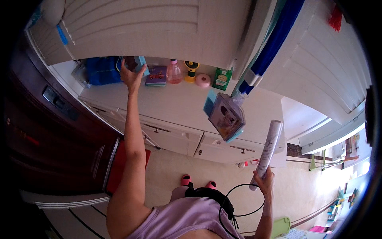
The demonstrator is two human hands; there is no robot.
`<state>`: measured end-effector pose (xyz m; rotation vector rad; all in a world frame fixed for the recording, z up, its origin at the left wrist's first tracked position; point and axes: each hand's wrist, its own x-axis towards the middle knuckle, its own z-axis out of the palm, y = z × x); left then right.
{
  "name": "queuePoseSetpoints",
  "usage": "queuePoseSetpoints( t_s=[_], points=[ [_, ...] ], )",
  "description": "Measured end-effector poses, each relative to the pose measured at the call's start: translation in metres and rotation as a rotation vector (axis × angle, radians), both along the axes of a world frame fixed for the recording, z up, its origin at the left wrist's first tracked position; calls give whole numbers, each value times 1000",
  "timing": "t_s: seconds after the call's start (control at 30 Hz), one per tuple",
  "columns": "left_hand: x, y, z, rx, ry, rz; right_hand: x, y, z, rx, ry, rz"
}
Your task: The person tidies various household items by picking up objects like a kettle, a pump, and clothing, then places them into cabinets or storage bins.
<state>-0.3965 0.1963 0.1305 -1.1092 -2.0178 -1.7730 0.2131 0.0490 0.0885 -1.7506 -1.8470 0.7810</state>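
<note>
My left hand [131, 76] reaches into the open niche under the upper cabinet. Its thumb and fingers are on either side of a small dark and light-blue box [133, 63] at the back. Just left of it is a blue bag [101, 71]; a purple box or booklet [156, 75] lies to the right. Lower right, my right hand [264, 181] is closed round the bottom end of a white roll of sheet [270, 145] with a grey pattern, held nearly upright beside the cabinet.
Along the niche stand a pink bottle [174, 72], a yellow and black object [191, 71], a pink roll [203, 80] and a green packet [222, 79]. A clear hexagonal case [227, 117] is at the counter's front. A dark door [51, 151] is at left.
</note>
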Motion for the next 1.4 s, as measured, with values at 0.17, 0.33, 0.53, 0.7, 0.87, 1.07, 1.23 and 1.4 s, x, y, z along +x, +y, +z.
queuePoseSetpoints(
  t_s=[0.17, 0.33, 0.53, 0.7, 0.87, 1.07, 1.23, 1.4],
  points=[
    [14, 27, -5, 132, -77, -147, 11, -1, -3, 61, 37, -10],
    [-5, 77, -67, -200, 153, 27, 12, -6, -2, 17, 27, -25],
    [-9, 94, -89, -141, 265, 35, 5, -10, 4, 24, 59, -48],
    [8, 51, -65, -213, 473, -16, 6, -18, 13, -37, 121, -145],
    [3, 18, -58, -679, 745, -257, 21, -18, -11, 65, 138, -111],
    [-20, 36, -67, -662, 904, -269, 15, -16, -7, 57, 142, -89],
    [-30, 27, -77, -648, 961, -251, -1, -14, 0, -55, 164, -84],
    [-19, 22, -73, -570, 869, -295, -12, -10, 3, -29, 107, 5]
  ],
)
